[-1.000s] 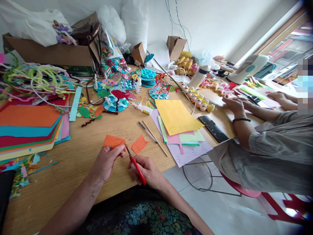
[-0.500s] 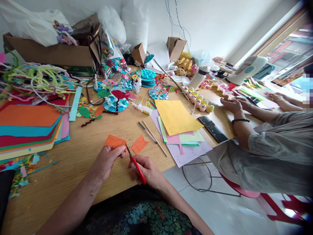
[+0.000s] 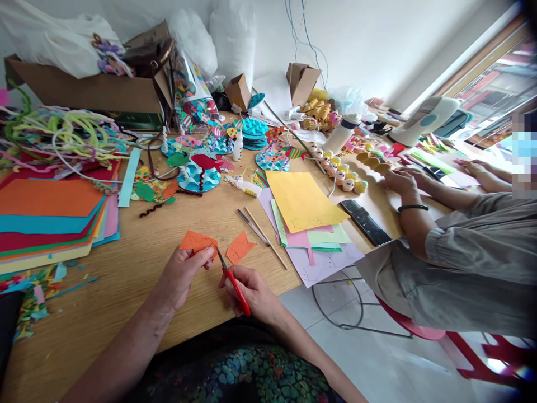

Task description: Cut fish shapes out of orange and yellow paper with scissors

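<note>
Pinched between the thumb and fingers of my left hand (image 3: 184, 277) is a piece of orange paper (image 3: 193, 242) with pencil lines on it. My right hand (image 3: 247, 291) is closed around the red handles of a pair of scissors (image 3: 235, 288). The scissors' dark blades point up and left, touching the right edge of the held paper. Just beyond the blades lies a separate orange paper fish (image 3: 240, 248) with a forked tail and a drawn outline. Part of the scissor handle is hidden by my right fingers.
A pen (image 3: 253, 226) and a thin wooden stick (image 3: 267, 238) lie right of the fish. Coloured sheets (image 3: 306, 201) are stacked beyond, with a phone (image 3: 364, 222) beside them. More card (image 3: 46, 198) and paper scraps (image 3: 39, 296) lie left. A co-worker's hands (image 3: 405, 182) are at right.
My hands and the scissors stay nearly in place; the held orange paper tilts slightly at the blades. At right, the co-worker's hands have shifted a little around a brown, bumpy strip.
</note>
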`<action>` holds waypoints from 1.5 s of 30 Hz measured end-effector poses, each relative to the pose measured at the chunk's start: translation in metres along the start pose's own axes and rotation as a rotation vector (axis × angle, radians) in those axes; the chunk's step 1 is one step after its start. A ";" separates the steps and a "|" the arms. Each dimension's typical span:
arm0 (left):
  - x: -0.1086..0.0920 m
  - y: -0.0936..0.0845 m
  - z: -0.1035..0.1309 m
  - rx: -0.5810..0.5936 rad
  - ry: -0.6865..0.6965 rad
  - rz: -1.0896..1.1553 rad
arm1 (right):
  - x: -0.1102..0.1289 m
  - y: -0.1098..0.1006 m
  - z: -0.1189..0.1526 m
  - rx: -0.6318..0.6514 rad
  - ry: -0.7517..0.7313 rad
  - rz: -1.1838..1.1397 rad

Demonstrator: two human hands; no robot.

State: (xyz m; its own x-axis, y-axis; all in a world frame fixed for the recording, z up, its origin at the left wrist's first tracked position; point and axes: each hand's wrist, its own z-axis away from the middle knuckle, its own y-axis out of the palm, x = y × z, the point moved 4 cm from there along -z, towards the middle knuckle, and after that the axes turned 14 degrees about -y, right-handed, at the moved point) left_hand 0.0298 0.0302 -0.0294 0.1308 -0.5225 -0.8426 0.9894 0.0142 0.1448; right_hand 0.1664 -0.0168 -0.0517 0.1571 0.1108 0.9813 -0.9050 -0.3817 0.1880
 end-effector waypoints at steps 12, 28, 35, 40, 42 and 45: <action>0.000 0.004 0.002 -0.032 0.029 0.000 | 0.005 0.002 0.001 0.029 -0.009 -0.021; 0.001 0.003 0.002 -0.017 0.014 -0.033 | 0.003 -0.001 0.003 0.003 -0.006 0.003; -0.002 0.004 0.003 -0.025 0.007 -0.025 | 0.001 -0.002 0.003 0.005 -0.021 0.034; -0.001 0.003 0.004 -0.012 0.011 -0.022 | 0.000 -0.002 0.003 0.001 -0.027 0.030; 0.000 0.002 0.003 -0.014 0.023 -0.018 | -0.001 -0.002 0.003 -0.001 -0.023 0.023; 0.000 0.001 0.002 -0.026 0.040 -0.018 | -0.001 -0.001 0.002 -0.003 -0.023 0.024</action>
State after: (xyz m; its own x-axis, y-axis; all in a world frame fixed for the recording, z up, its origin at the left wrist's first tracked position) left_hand 0.0309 0.0281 -0.0280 0.1152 -0.4887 -0.8648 0.9928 0.0280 0.1164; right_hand 0.1685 -0.0185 -0.0529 0.1442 0.0809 0.9862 -0.9097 -0.3813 0.1643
